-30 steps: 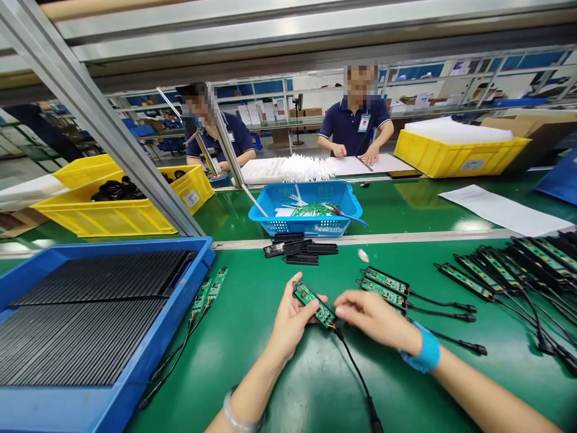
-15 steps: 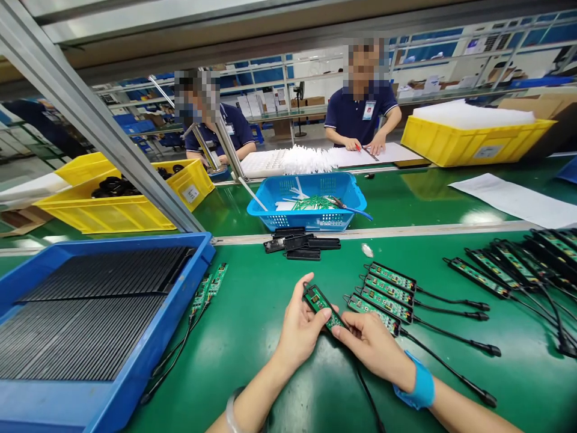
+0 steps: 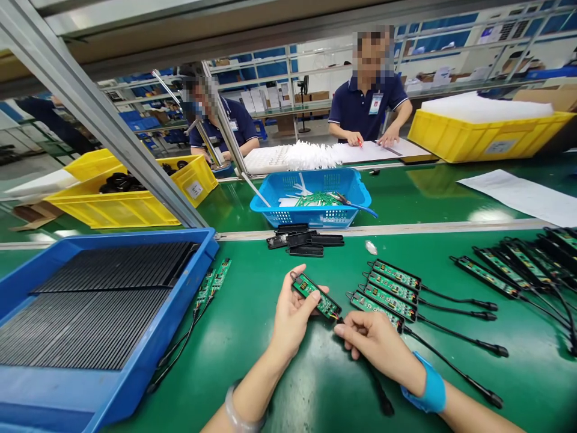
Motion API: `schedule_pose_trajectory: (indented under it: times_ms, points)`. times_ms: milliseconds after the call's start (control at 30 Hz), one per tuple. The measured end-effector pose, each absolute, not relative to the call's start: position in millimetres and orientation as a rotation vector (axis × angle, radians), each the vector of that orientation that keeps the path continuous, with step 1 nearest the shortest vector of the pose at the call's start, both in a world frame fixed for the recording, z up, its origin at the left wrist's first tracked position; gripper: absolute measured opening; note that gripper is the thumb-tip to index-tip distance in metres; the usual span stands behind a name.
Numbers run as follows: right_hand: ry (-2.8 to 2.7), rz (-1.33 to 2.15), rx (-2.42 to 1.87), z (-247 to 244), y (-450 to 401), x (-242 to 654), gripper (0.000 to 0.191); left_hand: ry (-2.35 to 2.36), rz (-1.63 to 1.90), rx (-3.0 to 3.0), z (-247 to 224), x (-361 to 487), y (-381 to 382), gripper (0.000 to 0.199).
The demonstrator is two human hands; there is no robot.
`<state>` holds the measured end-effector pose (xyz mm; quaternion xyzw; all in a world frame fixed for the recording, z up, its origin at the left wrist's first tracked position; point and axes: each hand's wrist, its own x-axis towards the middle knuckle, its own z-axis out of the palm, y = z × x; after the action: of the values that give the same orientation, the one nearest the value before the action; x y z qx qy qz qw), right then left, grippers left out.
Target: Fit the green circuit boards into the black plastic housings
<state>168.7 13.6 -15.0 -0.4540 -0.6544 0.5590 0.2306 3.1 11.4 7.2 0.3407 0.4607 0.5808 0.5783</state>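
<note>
My left hand (image 3: 293, 313) is wrapped round a black case with a green circuit board (image 3: 311, 291) in it, the thumb lying on the board. Coloured wires show at the case's lower right end. There my right hand (image 3: 374, 340) pinches the black cable (image 3: 376, 385), whose plug hangs down over the green table. Just to the right, several cased boards (image 3: 392, 291) lie in a row with their cables pointing right. Beyond my left hand is a small pile of black cases (image 3: 306, 240).
A blue tray (image 3: 130, 385) of black strips stands at the left, beside loose boards (image 3: 211, 285). Further back are a blue basket (image 3: 311, 216) and yellow bins (image 3: 491, 135). More cased boards (image 3: 487, 276) lie at the right. Two people work across the table.
My right hand has slid off the board down to the cable at the case's end. My left hand and the case have shifted slightly left and up. The whole view has moved a little.
</note>
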Motion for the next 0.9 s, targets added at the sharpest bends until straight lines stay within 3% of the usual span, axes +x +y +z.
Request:
schedule_pose_trajectory:
  times_ms: [133,333,733,900]
  points:
    - [-1.806,1.330,-1.236,-16.1,14.8,170.5,0.038,1.047,1.370,0.840,6.7,2.0,11.7,0.067]
    - [-1.650,1.502,-1.221,-17.6,13.4,166.3,0.041,1.022,1.391,0.899,4.0,3.0,10.8,0.062]
    - [-1.762,1.507,-1.062,-16.3,10.2,164.6,0.055,1.013,1.398,0.861,6.5,4.2,9.0,0.066]
    - [-1.836,1.382,-1.090,-16.3,10.3,164.3,0.052,1.011,1.420,0.895,8.6,3.7,7.7,0.061]
